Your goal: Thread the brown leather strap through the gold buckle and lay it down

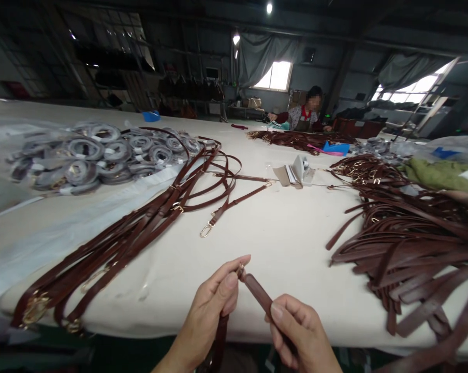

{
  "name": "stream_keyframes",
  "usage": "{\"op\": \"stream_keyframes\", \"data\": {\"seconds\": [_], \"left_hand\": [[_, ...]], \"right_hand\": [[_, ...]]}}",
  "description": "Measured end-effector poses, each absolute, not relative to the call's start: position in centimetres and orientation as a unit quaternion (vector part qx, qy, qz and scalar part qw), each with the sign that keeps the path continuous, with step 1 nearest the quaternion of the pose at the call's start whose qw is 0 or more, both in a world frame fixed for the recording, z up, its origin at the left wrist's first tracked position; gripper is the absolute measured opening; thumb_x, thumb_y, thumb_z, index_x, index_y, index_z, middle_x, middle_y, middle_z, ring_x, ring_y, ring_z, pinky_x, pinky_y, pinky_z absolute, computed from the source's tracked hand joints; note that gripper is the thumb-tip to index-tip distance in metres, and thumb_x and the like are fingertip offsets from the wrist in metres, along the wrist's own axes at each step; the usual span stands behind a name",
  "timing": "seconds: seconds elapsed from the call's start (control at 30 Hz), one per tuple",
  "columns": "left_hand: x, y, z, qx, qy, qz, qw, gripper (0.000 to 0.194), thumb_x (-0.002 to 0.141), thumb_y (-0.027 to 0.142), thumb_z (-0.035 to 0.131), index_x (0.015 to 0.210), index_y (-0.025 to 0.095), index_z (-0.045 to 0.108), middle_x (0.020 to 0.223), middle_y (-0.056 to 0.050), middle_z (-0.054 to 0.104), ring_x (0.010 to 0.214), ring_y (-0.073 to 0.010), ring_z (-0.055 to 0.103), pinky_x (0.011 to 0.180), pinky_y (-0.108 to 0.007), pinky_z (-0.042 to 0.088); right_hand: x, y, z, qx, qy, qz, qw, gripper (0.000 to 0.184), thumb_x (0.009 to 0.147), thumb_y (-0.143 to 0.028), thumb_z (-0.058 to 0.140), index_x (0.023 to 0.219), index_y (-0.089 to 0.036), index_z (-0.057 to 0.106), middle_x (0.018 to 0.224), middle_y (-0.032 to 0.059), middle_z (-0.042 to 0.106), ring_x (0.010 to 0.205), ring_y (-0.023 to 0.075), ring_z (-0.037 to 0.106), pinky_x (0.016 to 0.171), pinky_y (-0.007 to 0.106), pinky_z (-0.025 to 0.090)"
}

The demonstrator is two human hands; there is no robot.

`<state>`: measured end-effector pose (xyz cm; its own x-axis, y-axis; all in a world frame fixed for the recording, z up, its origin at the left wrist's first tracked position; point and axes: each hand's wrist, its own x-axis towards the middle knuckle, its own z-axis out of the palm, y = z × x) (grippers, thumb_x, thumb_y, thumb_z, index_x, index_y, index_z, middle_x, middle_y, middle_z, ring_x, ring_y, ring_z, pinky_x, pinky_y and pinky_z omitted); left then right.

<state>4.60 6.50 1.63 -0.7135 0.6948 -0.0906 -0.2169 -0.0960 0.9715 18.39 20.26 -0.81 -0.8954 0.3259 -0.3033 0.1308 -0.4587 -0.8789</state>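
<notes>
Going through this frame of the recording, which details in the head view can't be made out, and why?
Head view: the metal fitting, mostly hidden by the left hand; its shape is unclear.
Head view: part of the brown strap, covered by the right hand.
Head view: the strap pile, cut off by the right edge.
Head view: any writing on the grey coils, too small and blurred.

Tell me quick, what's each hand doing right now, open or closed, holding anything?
Left hand: closed, pinching a small metal fitting.
Right hand: closed, gripping a brown strap near its rounded end.
</notes>
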Motion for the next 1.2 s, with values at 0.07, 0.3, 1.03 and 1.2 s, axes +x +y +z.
{"op": "stream_keyframes", "data": {"seconds": [0.07, 0.3, 1.03, 1.2], "left_hand": [[5.5, 6.4, 1.5, 0.191, 0.571, 0.726, 0.332, 0.053, 0.096, 0.054, 0.061, 0.136, 0.018, 0.060, 0.063, 0.005, 0.032, 0.058, -0.0112, 0.027, 0.054, -0.027, 0.019], [7.1, 5.9, 2.2, 0.196, 0.513, 0.749, 0.369, 0.050, 0.088, 0.052, 0.071, 0.129, 0.023, 0.065, 0.072, 0.002, 0.043, 0.058, -0.0089, 0.030, 0.054, -0.026, 0.019], [5.1, 3.3, 2.9, 0.131, 0.535, 0.792, 0.265, 0.044, 0.082, 0.052, 0.079, 0.113, 0.021, 0.076, 0.076, -0.001, 0.049, 0.056, -0.0071, 0.036, 0.054, -0.024, 0.022], [6.0, 3.5, 0.9, 0.220, 0.542, 0.734, 0.345, 0.044, 0.091, 0.052, 0.069, 0.123, 0.021, 0.069, 0.068, 0.003, 0.042, 0.058, -0.0092, 0.036, 0.056, -0.026, 0.026]], "right_hand": [[18.6, 19.9, -0.5, -0.214, -0.504, 0.835, 0.056, 0.054, 0.082, -0.067, 0.071, 0.078, -0.014, 0.063, 0.049, -0.0053, 0.052, 0.034, 0.0014, 0.026, 0.035, 0.016, 0.012], [18.8, 19.5, 1.1, -0.195, -0.471, 0.859, 0.049, 0.048, 0.082, -0.061, 0.075, 0.075, -0.015, 0.061, 0.045, -0.0078, 0.048, 0.033, 0.0019, 0.023, 0.035, 0.017, 0.012], [19.2, 21.9, 2.9, -0.181, -0.706, 0.684, 0.010, 0.054, 0.093, -0.064, 0.056, 0.064, -0.018, 0.056, 0.056, -0.0031, 0.050, 0.050, 0.0096, 0.035, 0.050, 0.025, 0.025], [18.0, 21.5, 2.9, -0.170, -0.721, 0.672, 0.002, 0.050, 0.095, -0.059, 0.054, 0.065, -0.019, 0.056, 0.057, -0.0039, 0.048, 0.050, 0.0095, 0.034, 0.049, 0.025, 0.024]]}}
